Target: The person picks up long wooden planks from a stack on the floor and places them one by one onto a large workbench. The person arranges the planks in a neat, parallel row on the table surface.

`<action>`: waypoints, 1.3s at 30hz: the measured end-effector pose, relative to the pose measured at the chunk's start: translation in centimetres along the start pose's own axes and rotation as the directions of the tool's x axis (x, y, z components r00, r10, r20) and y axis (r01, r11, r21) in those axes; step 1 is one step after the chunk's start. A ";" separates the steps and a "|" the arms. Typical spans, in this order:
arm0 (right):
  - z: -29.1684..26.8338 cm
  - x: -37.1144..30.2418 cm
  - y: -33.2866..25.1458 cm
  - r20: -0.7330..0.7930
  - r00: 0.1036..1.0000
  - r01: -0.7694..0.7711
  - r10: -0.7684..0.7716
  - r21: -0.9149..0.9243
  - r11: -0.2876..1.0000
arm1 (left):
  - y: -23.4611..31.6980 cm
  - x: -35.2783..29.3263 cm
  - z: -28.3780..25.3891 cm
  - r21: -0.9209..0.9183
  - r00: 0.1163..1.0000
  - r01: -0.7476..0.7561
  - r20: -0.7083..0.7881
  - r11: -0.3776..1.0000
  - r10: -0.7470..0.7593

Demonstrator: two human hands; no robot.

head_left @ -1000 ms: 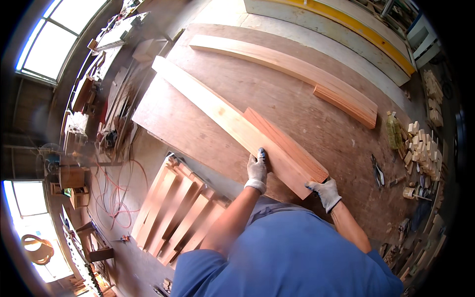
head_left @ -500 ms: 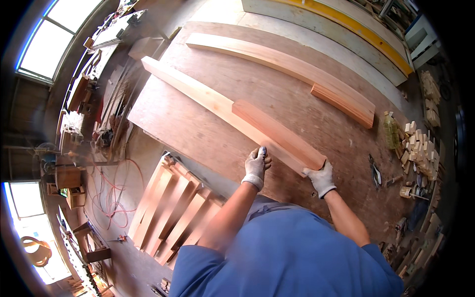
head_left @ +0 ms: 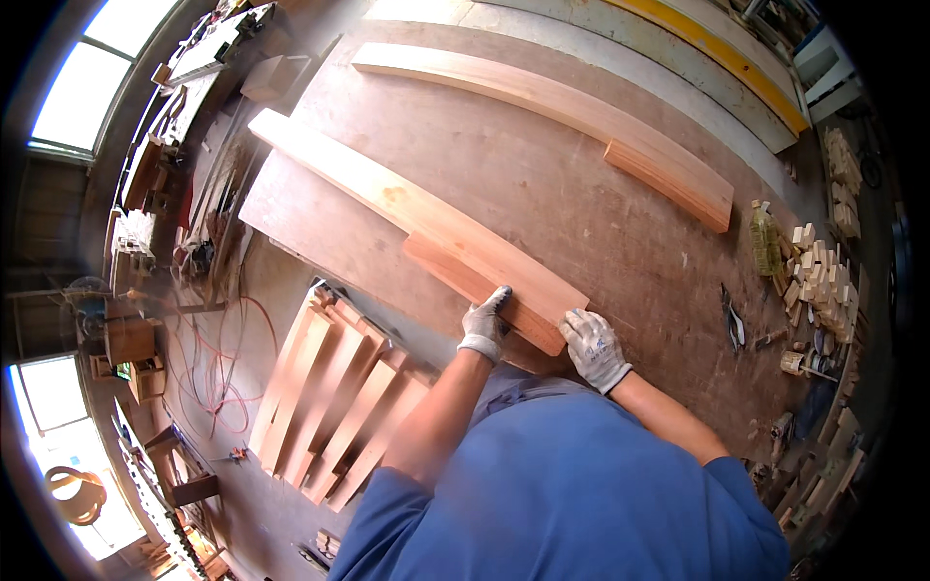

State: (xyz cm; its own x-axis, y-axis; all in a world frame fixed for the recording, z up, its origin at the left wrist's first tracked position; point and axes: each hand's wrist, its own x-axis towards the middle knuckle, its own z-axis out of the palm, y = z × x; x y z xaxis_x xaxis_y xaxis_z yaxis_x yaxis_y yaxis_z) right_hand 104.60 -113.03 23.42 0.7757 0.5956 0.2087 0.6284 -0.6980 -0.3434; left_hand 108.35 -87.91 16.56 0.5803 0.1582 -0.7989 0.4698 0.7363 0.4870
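A long pale wooden beam (head_left: 417,205) lies slantwise across the plywood-topped table (head_left: 320,218). Along its near side, at the right end, sits a shorter reddish wooden board (head_left: 449,267). My left hand (head_left: 485,326), in a white glove with dark fingertips, is closed on the short board, thumb on top; its other fingers are largely hidden. At the right ends of both pieces is my gloved right hand (head_left: 593,351), its bent fingers closed over the long beam's end corner. Its thumb is hidden.
Farther back lie another long beam (head_left: 504,87) and short board (head_left: 668,184). Pliers (head_left: 733,318), a plastic bottle (head_left: 765,242) and small wood blocks (head_left: 823,286) are at the right. Stacked boards (head_left: 329,397) stand left of me, near a red hose (head_left: 218,392) on the floor.
The short board has moved from the long beam's far side to its near side. My left hand now grips it, and my right hand has shifted left to the beam's end.
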 end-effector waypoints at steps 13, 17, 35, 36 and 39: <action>-2.0 3.9 -2.6 0.447 0.894 -0.047 -0.024 0.148 0.988 | 0.1 -1.2 0.7 0.099 0.994 -0.041 -0.096 0.994 0.051; -1.2 5.3 -3.0 0.450 0.880 0.070 -0.153 0.196 0.978 | -0.2 -0.9 0.8 0.066 0.992 -0.102 -0.074 0.993 0.106; -1.1 0.2 0.7 0.367 0.868 -0.333 0.333 -0.066 0.941 | 1.8 -2.4 -1.8 0.021 0.963 0.039 0.267 0.999 -0.043; -1.1 0.0 0.5 0.356 0.871 -0.336 0.339 -0.072 0.939 | 2.3 -3.0 -1.6 0.033 0.956 0.044 0.290 0.998 -0.052; -1.6 -0.3 -0.1 0.384 0.884 -0.256 0.266 -0.079 0.963 | 2.3 -2.4 -2.4 0.046 0.940 0.048 0.336 0.998 -0.060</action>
State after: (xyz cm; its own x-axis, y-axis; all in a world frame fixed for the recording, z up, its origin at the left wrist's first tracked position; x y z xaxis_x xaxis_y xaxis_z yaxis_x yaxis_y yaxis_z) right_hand 104.41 -113.76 24.85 0.8305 0.4932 -0.2588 0.4115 -0.8564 -0.3118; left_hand 106.47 -85.03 18.77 0.7404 -0.1167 -0.6619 0.5272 0.7118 0.4642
